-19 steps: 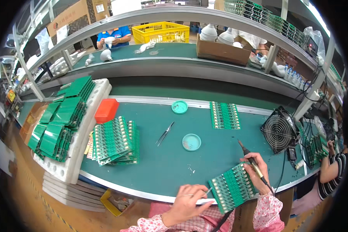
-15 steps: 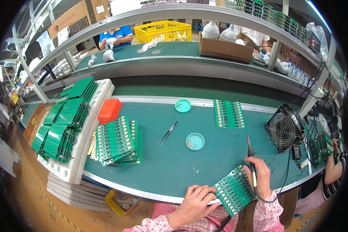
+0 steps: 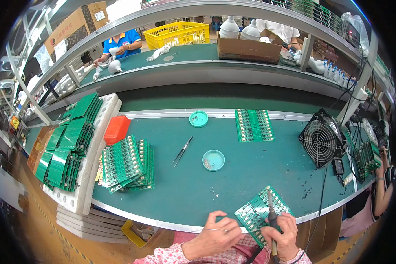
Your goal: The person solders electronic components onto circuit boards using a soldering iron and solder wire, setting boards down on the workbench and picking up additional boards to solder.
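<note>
My right hand [image 3: 284,235] is wrapped round a soldering iron [image 3: 273,218], its tip pointing away from me over a green circuit board panel [image 3: 257,213]. The panel lies tilted at the table's front edge, with rows of small pale components on it. Just left of it is my left hand [image 3: 215,237], fingers curled, with a thin silvery solder wire [image 3: 216,229] running across them. Whether its fingertips touch the panel I cannot make out. Tweezers [image 3: 182,152] and a small turquoise dish [image 3: 213,160] of tiny parts lie farther back.
A stack of circuit panels [image 3: 125,165] sits left, beside a red box [image 3: 117,130] and a foam tray [image 3: 86,176] of more panels. Another panel [image 3: 254,125], a second dish [image 3: 198,119] and a black fan [image 3: 319,143] stand farther back. Co-workers sit across and at right.
The soldering iron has swung from beside the panel to over it. The panel has turned, and my left hand has shifted off its edge. The whole view has drifted slightly.
</note>
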A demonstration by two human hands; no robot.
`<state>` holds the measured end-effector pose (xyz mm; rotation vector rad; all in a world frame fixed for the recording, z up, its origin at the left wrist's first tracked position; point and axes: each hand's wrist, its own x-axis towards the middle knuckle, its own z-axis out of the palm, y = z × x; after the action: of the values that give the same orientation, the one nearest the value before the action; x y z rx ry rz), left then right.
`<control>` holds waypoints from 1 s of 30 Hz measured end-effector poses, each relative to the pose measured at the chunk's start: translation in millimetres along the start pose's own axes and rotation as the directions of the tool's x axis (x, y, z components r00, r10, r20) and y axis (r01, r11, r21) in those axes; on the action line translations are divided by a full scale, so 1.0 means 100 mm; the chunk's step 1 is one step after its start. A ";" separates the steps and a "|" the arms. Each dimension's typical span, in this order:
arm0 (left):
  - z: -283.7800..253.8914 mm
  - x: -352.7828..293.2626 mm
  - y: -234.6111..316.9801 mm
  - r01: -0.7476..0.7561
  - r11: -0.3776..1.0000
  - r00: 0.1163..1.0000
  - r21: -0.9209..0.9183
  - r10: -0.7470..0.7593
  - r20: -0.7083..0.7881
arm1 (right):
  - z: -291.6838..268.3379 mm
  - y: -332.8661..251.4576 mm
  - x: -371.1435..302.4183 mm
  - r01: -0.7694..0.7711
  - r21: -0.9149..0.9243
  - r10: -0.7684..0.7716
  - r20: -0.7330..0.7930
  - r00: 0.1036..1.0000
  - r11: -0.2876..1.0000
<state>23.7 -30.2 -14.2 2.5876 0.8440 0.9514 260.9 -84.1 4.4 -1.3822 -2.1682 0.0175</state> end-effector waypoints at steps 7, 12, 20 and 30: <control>-0.06 -0.12 -0.19 0.272 0.959 0.950 -0.073 -0.280 -0.141 | 0.10 -0.08 -0.02 -0.232 0.010 0.232 -0.064 0.970 0.973; -0.08 -0.04 -0.18 0.346 0.935 0.921 -0.082 -0.355 -0.160 | 0.09 0.28 0.16 -0.215 0.199 0.216 0.017 0.976 0.956; 0.00 -0.03 -0.08 0.337 0.942 0.928 -0.013 -0.334 -0.165 | -0.02 0.34 0.25 -0.240 0.228 0.233 0.060 0.971 0.944; 0.12 -0.03 0.05 0.122 0.976 0.981 -0.178 -0.146 -0.130 | 0.10 -0.02 0.17 -0.023 0.131 0.026 -0.019 0.999 0.991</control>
<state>31.7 -36.3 -22.6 2.3101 0.9188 1.1261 249.3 -67.8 3.8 -1.3292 -2.0940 0.1512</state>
